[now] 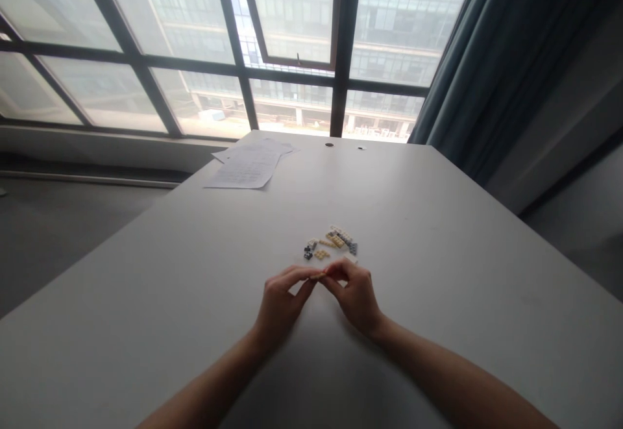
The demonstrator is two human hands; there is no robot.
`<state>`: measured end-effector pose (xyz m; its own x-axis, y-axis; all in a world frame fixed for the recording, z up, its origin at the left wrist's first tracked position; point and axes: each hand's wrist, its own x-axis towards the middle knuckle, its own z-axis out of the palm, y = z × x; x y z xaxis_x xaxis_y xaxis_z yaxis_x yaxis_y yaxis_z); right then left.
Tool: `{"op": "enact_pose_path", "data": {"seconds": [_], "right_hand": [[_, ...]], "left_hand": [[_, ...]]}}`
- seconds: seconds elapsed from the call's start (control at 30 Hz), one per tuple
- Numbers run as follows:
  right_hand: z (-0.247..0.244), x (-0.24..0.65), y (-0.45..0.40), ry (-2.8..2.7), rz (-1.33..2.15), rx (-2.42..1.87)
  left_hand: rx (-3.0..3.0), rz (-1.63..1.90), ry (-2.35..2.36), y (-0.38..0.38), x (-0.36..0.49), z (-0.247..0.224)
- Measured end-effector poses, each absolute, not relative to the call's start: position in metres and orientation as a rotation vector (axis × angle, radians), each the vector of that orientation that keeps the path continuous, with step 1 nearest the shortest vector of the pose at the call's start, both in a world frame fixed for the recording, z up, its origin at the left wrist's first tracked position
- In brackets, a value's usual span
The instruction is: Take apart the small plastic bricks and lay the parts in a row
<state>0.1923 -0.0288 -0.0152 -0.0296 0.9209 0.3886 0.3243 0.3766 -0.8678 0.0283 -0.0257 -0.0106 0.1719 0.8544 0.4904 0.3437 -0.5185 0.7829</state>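
Just in front of the loose pieces, my left hand (285, 296) and my right hand (355, 289) meet fingertip to fingertip. Both pinch a small tan building brick (317, 276), mostly covered by the fingers. Whether it is one piece or two joined is too small to tell. Beyond them lies a little group of bricks: tan plates (335, 239), a tan piece (322, 254), black pieces (308, 253), a grey brick (353, 247) and white plates (341, 232). A white piece (350, 258) lies right behind my right hand's fingers.
The bricks rest on a large white table (438, 273). Printed paper sheets (250, 166) lie at its far left. Two round cable holes, one dark (329, 145), sit near the far edge. Windows stand behind, with a dark curtain (462, 59) at the right.
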Motion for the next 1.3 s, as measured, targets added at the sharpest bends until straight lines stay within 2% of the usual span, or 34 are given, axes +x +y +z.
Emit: {"op": "enact_pose_path", "data": {"seconds": [0.2,0.3,0.47,0.67,0.93,1.13,1.3], "right_hand": [[-0.015,0.201,-0.033,-1.778,0.437,-0.983],[-0.015,0.201,-0.034,-1.788,0.528,-1.017],[-0.019,0.197,-0.034,-1.73,0.923,-1.119],[-0.017,0.193,-0.036,-1.807,0.926,-1.275],[-0.014,0.195,-0.033,-2.097,0.605,-1.356],[-0.003,0.212,0.01,-2.157,0.134,-1.558],[-0.004,0.209,0.038,-2.302,-0.086,-1.622]], "left_hand": [[2.341,1.452,0.916,-0.029,0.024,-0.004],[2.299,1.362,0.952,-0.028,0.023,-0.006],[2.101,1.073,1.19,-0.026,0.013,-0.015],[2.449,0.838,1.158,-0.026,0.001,-0.019],[2.558,0.673,1.307,-0.025,0.003,-0.02],[2.615,0.593,1.276,-0.029,0.002,-0.012],[2.612,0.609,1.313,-0.028,0.002,-0.014]]}}
